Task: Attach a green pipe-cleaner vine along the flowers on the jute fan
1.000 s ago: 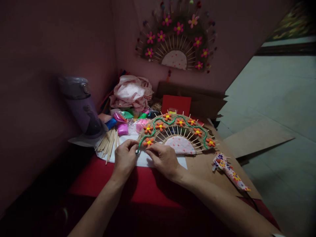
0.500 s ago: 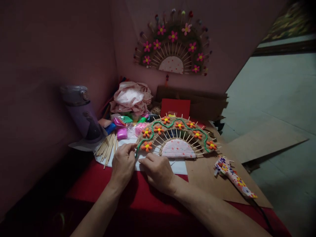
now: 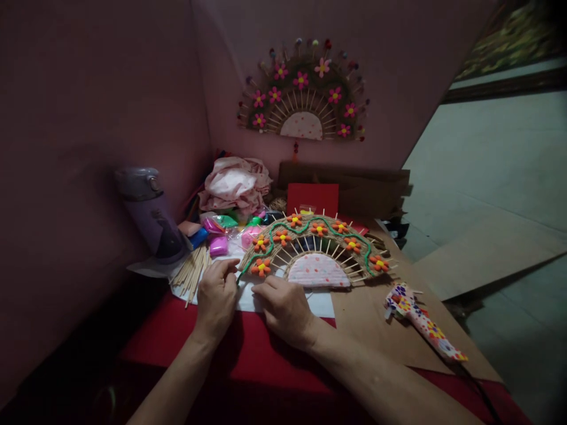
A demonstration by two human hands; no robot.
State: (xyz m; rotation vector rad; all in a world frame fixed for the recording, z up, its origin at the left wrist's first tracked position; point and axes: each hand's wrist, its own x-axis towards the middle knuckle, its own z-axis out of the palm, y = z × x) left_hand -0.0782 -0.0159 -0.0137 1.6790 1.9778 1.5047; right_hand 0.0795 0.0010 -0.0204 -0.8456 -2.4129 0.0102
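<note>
A fan-shaped craft piece (image 3: 315, 248) of wooden sticks and twine, with several orange flowers and a wavy green cord, lies on white paper (image 3: 322, 303) on the red table. My left hand (image 3: 217, 295) pinches the lower left end of the green cord (image 3: 244, 269) at the fan's edge. My right hand (image 3: 283, 307) rests beside it with fingers curled, fingertips at the fan's lower left rim below an orange flower (image 3: 260, 267). What the right fingers hold is hidden.
A purple bottle (image 3: 150, 212) stands at the left, with loose wooden sticks (image 3: 191, 269) and bags of coloured clay (image 3: 221, 234) beside it. A patterned glue gun (image 3: 420, 321) lies on brown cardboard (image 3: 381, 330) at the right. A finished fan (image 3: 303, 94) hangs on the pink wall.
The view has tilted up a little, so everything sits lower in the picture. Both hands stay at the fan's lower left end, the right fingers drawn slightly back toward me.
</note>
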